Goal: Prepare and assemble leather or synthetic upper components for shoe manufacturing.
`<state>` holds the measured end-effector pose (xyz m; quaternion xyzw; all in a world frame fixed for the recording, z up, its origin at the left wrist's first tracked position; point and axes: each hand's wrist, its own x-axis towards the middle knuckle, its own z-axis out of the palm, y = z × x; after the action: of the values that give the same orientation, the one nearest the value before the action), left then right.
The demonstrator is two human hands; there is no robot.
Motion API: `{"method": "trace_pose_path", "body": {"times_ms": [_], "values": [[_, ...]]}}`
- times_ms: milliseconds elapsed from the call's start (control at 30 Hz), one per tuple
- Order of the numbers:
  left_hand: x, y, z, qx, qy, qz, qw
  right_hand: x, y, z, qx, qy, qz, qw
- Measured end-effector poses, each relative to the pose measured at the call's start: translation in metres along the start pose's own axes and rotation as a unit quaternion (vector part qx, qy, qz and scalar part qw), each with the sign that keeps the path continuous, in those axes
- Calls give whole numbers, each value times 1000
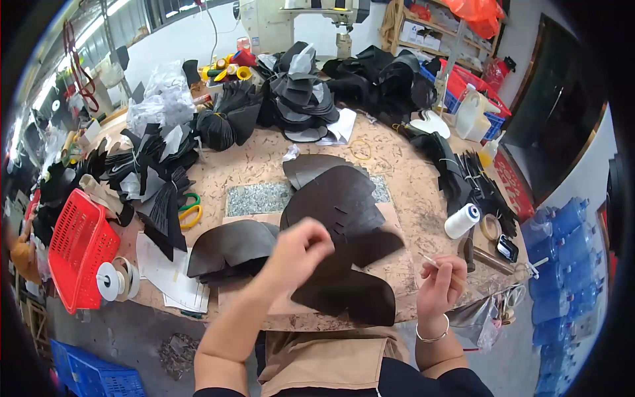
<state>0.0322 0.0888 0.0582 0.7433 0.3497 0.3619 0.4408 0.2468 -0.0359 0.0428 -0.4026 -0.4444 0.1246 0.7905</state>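
Observation:
My left hand (301, 255) is held above the left edge of a dark leather piece (337, 198) with short slits in it. Its fingers are curled closed, and what they hold, if anything, is hidden. My right hand (441, 284) is raised near the table's right front, pinching a thin pale stick (429, 261) whose exact kind I cannot make out. More dark leather (357, 294) lies toward the front edge below the slit piece. To the left is a curved stack of leather pieces (231, 248); a greyer piece (314, 170) shows behind.
A speckled stone slab (254, 198) lies under the leather. Right of it are a white thread cone (462, 221), a tape roll (491, 227) and a hammer (489, 258). Scissors (191, 216), paper patterns (169, 274) and a red basket (83, 251) stand left. Bundled black pieces (301, 99) line the back.

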Motion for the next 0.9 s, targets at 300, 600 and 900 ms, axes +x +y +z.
{"method": "trace_pose_path", "body": {"times_ms": [300,600,900], "values": [[12,-8,-1,85,-194,156,965,-27,26,5,-180,-213,195,940],[-72,-26,47,300,-51,152,940,-18,27,13,-201,-238,232,921],[-74,-34,48,272,-22,133,953,-29,43,20,-247,-262,217,907]]}}
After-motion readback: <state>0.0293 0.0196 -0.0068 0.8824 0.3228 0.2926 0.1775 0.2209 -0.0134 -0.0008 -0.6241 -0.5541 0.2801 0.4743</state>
